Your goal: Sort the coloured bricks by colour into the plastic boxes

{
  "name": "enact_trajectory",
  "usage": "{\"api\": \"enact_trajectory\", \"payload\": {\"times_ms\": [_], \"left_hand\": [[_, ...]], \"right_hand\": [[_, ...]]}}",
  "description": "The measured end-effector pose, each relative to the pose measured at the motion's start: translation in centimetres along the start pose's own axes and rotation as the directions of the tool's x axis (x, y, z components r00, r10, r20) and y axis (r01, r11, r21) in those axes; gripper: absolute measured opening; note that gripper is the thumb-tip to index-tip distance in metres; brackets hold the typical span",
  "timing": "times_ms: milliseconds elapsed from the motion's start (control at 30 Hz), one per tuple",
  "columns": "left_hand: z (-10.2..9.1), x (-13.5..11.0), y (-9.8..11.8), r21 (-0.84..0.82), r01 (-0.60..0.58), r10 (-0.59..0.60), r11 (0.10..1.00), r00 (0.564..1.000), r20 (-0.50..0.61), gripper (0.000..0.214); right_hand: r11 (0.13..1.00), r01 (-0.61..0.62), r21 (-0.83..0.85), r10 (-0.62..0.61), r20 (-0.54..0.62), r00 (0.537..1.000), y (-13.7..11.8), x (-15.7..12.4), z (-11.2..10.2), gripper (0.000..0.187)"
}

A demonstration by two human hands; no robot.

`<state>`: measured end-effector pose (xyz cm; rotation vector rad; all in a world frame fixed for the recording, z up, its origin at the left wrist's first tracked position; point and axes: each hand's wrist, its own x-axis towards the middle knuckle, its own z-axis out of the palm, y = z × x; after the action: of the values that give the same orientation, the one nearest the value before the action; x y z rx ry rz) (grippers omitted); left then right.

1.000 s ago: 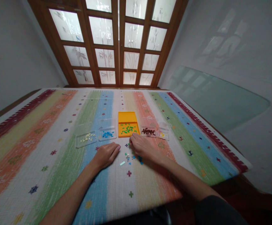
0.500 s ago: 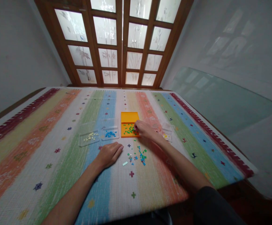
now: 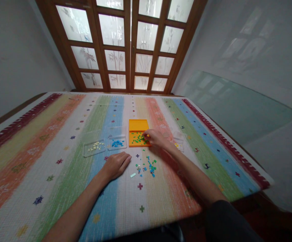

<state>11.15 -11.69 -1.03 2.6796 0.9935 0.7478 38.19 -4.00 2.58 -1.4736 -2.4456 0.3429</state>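
My right hand [image 3: 154, 138] reaches over the right side of an open orange box [image 3: 138, 125], its fingertips pinched together among the small green bricks [image 3: 136, 138] inside. Whatever lies between those fingertips is too small to make out. My left hand [image 3: 116, 164] rests on the striped tablecloth with its fingers lying loosely on the cloth and nothing in them. Just right of it, loose blue bricks [image 3: 152, 171] and green bricks [image 3: 153, 161] are scattered on the cloth. A pale, larger studded piece [image 3: 133, 175] lies nearest to my left hand.
Left of the orange box stand a clear tray [image 3: 110, 147] of blue bricks and another clear tray [image 3: 85, 154] of cream pieces. A clear container [image 3: 182, 147] with yellow pieces is partly behind my right forearm. Wooden glazed doors [image 3: 131, 50] rise beyond the table.
My right hand has shifted only slightly at the orange box, its fingertips staying among the green bricks. My left hand stays where it rests. The view has moved a little.
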Motion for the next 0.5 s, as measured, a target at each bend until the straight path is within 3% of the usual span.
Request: {"api": "enact_trajectory", "payload": {"times_ms": [267, 500], "left_hand": [[0.2, -0.1, -0.1, -0.022, -0.003, 0.003, 1.0, 1.0, -0.027, 0.033], [0.2, 0.0, 0.0, 0.029, -0.061, 0.063, 0.998, 0.994, -0.094, 0.039]], "right_hand": [[0.995, 0.057, 0.08, -0.051, -0.072, 0.996, -1.0, -2.2, -1.8, 0.02], [0.995, 0.09, -0.04, -0.085, 0.123, 0.989, -3.3, -5.4, -1.0, 0.013]]}}
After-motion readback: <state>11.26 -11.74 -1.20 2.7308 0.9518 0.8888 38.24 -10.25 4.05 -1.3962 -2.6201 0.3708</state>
